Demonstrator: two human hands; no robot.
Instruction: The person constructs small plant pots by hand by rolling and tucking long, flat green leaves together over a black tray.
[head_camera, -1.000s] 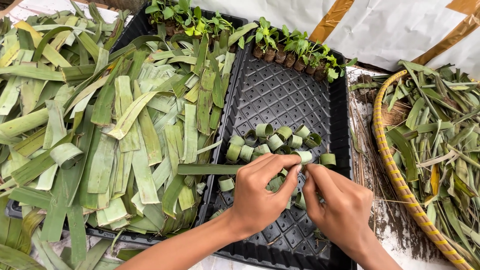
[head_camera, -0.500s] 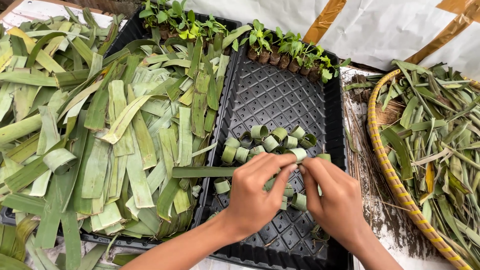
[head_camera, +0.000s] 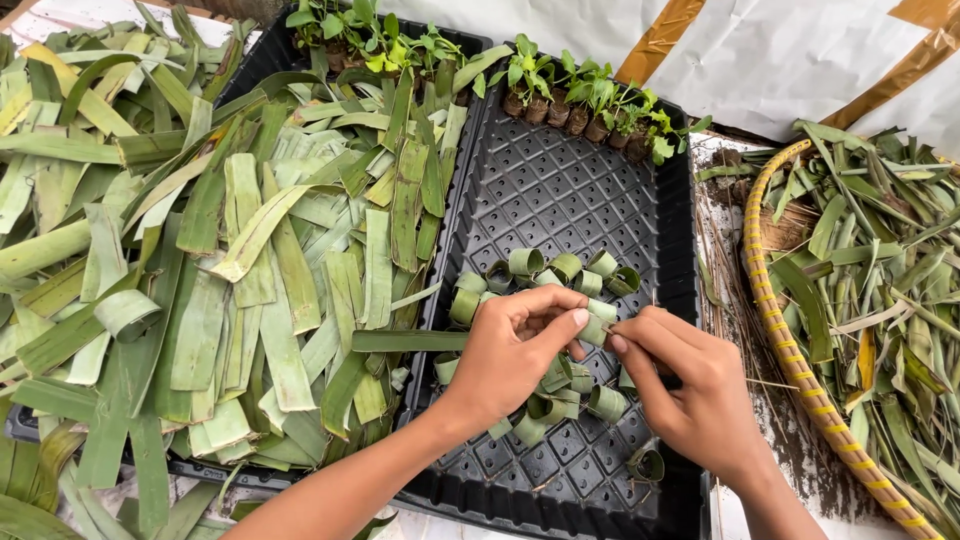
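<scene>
- Since a second ago your hands have stayed over the black tray, and the long leaf strip still juts out to the left from your left hand; the view has shifted only slightly.
- A big heap of cut green leaf strips (head_camera: 200, 260) covers the tray on your left.
- The black grid tray (head_camera: 570, 190) lies in front of you, with seedlings in small soil plugs (head_camera: 590, 105) lined along its far edge.
- A woven basket (head_camera: 790, 330) full of leaf scraps sits at your right, just beside the tray.
- A cluster of rolled leaf rings (head_camera: 545, 270) lies in the middle of the tray, more rings under your hands.
- Your left hand (head_camera: 515, 345) has its fingers closed around the leaf strip (head_camera: 410, 341) and the small roll at its end.
- Your right hand (head_camera: 695, 385) pinches the same leaf roll (head_camera: 595, 328) with narrow fingers, the two hands' fingertips almost meeting.
</scene>
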